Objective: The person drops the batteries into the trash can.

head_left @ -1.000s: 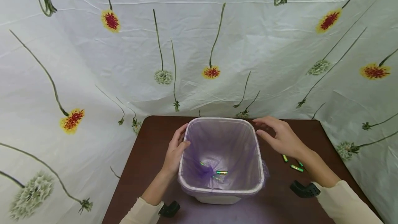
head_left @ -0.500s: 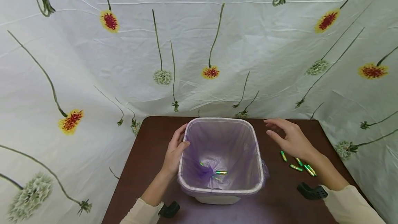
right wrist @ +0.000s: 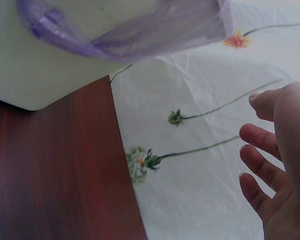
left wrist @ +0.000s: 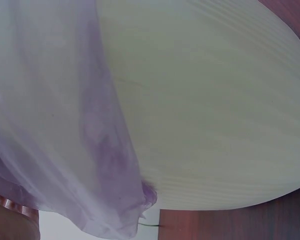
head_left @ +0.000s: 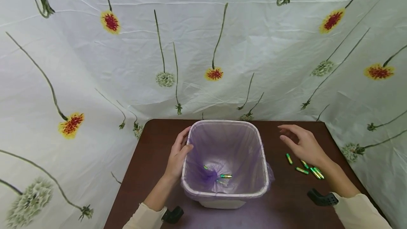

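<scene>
A pale square trash bin (head_left: 222, 203) stands on the table, lined with a thin purple bag (head_left: 233, 144) folded over its rim. My left hand (head_left: 176, 159) grips the bin's left side, thumb at the rim and fingers along the outer wall; in the left wrist view only a bit of the hand (left wrist: 12, 222) shows under the bag. To the right of the bin my right hand (head_left: 303, 146) hovers with loosely bent, spread fingers and nothing in them. Inside the bin lie a green-and-gold battery (head_left: 226, 176) and another (head_left: 205, 167), partly hidden by the bag.
Several green-and-gold batteries (head_left: 301, 170) lie on the dark brown table (head_left: 152, 144) right of the bin, beside my right forearm. A white flower-printed cloth (head_left: 197, 52) hangs behind and around the table. Black wrist straps (head_left: 322, 198) sit at both cuffs.
My right hand has drawn away from the bin's rim, to the right and slightly down, uncovering more batteries on the table. My left hand and the bin stay in place.
</scene>
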A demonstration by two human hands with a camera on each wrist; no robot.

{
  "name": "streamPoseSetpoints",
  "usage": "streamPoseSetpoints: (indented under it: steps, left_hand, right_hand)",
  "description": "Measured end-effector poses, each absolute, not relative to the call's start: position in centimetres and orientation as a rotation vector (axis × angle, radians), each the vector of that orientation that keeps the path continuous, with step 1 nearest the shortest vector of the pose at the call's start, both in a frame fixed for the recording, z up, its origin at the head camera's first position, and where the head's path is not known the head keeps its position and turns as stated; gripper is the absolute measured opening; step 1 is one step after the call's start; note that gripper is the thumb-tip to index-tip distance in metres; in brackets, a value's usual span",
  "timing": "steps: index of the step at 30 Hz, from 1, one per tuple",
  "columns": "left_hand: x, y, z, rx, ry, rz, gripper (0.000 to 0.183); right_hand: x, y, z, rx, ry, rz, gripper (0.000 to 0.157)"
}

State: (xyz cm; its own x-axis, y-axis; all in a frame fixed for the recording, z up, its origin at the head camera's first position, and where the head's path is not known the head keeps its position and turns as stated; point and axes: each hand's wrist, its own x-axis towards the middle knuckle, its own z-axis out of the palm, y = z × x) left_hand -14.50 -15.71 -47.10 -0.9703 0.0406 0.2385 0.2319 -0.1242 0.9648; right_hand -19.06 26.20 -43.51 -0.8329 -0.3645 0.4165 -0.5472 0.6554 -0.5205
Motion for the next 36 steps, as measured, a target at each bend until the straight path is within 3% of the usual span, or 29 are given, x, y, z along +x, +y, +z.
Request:
streamPoseSetpoints:
  steps: [36]
  left_hand:
    - [-14.4,-15.5,-46.9,-0.296,-1.994,-2.268,0.059]
  right_hand:
    - [-19.2,31.1,-48.9,0.494,-2.728,0.921,0.031]
